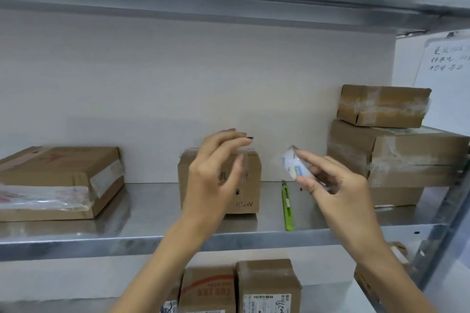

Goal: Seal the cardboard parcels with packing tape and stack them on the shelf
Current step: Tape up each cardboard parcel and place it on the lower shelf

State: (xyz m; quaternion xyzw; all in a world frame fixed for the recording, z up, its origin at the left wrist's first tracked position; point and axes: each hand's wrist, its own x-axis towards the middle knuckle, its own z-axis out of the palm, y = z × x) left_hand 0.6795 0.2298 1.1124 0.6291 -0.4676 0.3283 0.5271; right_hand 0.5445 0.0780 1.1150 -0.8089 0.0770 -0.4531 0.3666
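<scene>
While right hand (339,181) grips tape roll (295,163) | left hand (212,173) loose before box (252,183)

Bare forearms rise from 6 and 5 o'clock. The left hand (212,175) is lifted, its fingers (229,142) loosely spread, curving toward 2 o'clock, gripping nothing. The right hand (335,185) pinches a tape roll (296,164) at its 10 o'clock.

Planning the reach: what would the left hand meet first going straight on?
Likely the small brown cardboard box marked RNW, just behind the left hand; depth is unclear, so it might pass over it.
</scene>
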